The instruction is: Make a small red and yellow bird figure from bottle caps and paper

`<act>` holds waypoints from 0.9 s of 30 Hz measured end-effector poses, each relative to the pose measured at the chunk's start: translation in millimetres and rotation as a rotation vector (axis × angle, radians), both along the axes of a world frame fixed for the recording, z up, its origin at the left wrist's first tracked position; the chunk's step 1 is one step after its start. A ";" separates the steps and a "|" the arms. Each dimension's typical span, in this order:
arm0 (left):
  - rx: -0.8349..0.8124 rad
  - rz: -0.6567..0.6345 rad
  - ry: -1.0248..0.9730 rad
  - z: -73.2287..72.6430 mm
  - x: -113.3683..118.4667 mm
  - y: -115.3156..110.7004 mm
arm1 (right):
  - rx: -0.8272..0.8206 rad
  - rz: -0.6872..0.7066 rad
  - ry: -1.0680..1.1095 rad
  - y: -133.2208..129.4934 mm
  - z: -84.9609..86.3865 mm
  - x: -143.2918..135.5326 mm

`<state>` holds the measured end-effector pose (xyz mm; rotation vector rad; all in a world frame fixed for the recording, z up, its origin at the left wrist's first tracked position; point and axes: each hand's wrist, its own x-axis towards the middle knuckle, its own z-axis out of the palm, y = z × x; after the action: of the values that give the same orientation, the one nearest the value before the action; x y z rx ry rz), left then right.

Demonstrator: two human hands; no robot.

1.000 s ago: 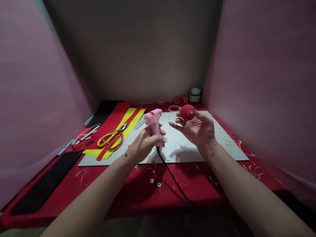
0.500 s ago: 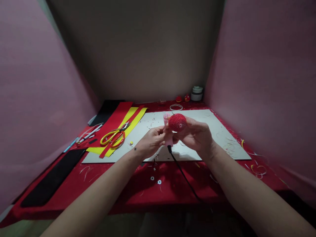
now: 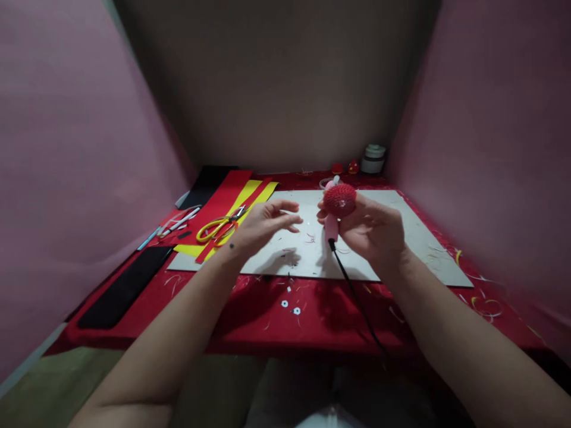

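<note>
My right hand (image 3: 372,229) is closed around a red ridged paper dome (image 3: 339,200) and a pink glue gun (image 3: 331,227). A black cord (image 3: 352,291) runs from the bottom of the glue gun's handle toward the table's front edge. Part of the gun is hidden behind the dome and my fingers. My left hand (image 3: 270,223) is empty, with its fingers apart, over the left part of the pale board (image 3: 307,205). Two small white paper eyes (image 3: 291,307) with dark centres lie on the red cloth in front of the board.
Yellow-handled scissors (image 3: 216,230) rest on red and yellow paper strips (image 3: 263,193) at the left. A black strip (image 3: 127,288) lies nearer. Small red figures (image 3: 353,167) and a lidded jar (image 3: 373,159) stand at the back. Pink sheets (image 3: 495,119) flank both sides.
My left hand has let go of the glue gun and moved away to the left. The dome and glue gun stay in my right hand. The whole view has shifted somewhat.
</note>
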<state>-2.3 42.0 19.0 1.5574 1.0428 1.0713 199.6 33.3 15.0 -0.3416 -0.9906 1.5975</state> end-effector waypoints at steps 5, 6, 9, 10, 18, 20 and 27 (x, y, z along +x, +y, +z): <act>0.073 0.254 0.191 11.5 -40.9 -6.4 | -0.042 -0.076 -0.001 6.2 -2.6 3.8; 0.065 0.277 0.260 10.6 -48.0 -8.3 | -0.045 -0.086 -0.009 7.0 -3.2 4.2; 0.078 0.301 0.462 3.2 -65.7 -12.9 | -0.032 -0.137 -0.054 9.0 -4.9 4.8; 0.102 0.309 0.527 0.3 -70.1 -14.0 | -0.024 -0.157 -0.065 9.7 -5.5 4.8; 0.135 0.087 0.601 -10.0 -57.3 -36.4 | 0.039 -0.248 -0.144 15.3 -8.9 4.6; 0.094 -0.085 0.574 -11.2 -45.1 -46.5 | 0.025 -0.256 -0.155 15.3 -9.0 4.5; 0.133 -0.282 0.654 -23.1 -19.1 -64.9 | 0.008 -0.258 -0.157 17.0 -9.5 4.3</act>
<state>-21.4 -23.0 -4.1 2.1619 1.1354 0.4414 203.9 50.3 5.6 -0.5731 -1.0274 1.3481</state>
